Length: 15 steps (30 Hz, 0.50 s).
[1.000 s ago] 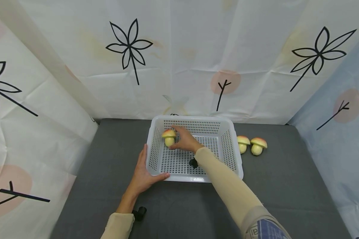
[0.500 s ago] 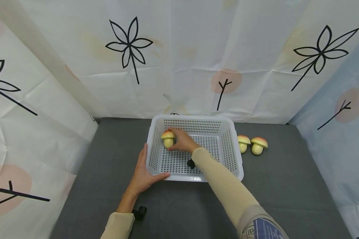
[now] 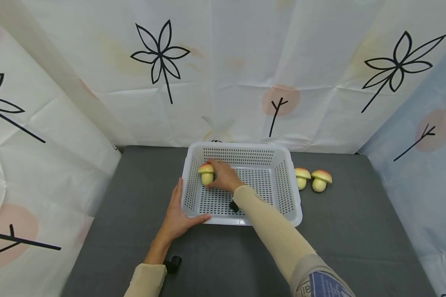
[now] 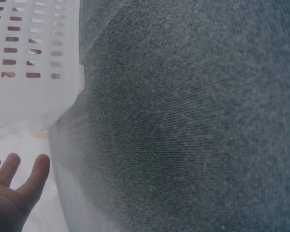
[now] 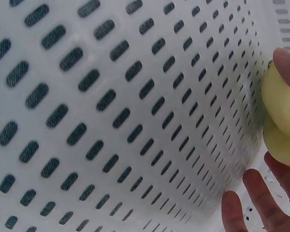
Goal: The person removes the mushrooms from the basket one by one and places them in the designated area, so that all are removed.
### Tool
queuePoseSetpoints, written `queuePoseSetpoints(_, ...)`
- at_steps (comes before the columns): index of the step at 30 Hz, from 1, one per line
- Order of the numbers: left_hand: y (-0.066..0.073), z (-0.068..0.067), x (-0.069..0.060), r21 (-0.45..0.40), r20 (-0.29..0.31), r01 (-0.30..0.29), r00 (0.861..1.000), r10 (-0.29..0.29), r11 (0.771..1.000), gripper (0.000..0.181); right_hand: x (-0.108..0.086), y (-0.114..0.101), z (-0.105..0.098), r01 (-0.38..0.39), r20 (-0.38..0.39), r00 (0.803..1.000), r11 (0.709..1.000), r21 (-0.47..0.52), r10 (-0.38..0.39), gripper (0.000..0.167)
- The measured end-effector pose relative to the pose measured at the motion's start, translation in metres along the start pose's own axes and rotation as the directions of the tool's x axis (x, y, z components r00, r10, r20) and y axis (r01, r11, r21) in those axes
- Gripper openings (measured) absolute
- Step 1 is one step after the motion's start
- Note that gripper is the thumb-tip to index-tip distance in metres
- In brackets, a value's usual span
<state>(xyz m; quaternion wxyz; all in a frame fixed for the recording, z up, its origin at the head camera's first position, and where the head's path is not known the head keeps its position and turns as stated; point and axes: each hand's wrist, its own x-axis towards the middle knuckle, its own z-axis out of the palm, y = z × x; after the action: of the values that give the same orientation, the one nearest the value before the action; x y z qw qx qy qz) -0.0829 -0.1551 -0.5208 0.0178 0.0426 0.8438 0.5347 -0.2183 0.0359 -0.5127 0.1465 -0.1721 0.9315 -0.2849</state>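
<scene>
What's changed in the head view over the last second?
The right hand and the mushroom it holds have shifted slightly left and a little toward the person, inside the white basket. No visible grip was taken or released. The left hand stays at the basket's near-left corner; the two other mushrooms remain right of the basket.

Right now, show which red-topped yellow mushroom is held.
The leftmost mushroom, gripped by the right hand inside the white plastic basket; the other two mushrooms sit outside, untouched.
</scene>
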Motion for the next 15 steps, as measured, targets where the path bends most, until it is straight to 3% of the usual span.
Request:
queuePoseSetpoints(7, 0.0013, 0.0002, 0.0013, -0.001, 0.003, -0.003, 1.0, 0.003, 1.0, 0.137, -0.001, -0.001, -0.0002, 0.013, -0.008, 1.0, 1.0, -0.009, -0.013, 0.091)
queuePoseSetpoints(15, -0.0004, 0.0015, 0.0023, 0.002, -0.003, -0.021, 1.0, 0.021, 1.0, 0.138, -0.0082, -0.0014, -0.0071, 0.06, 0.016, 0.998, 0.997, 0.046, -0.06, 0.09)
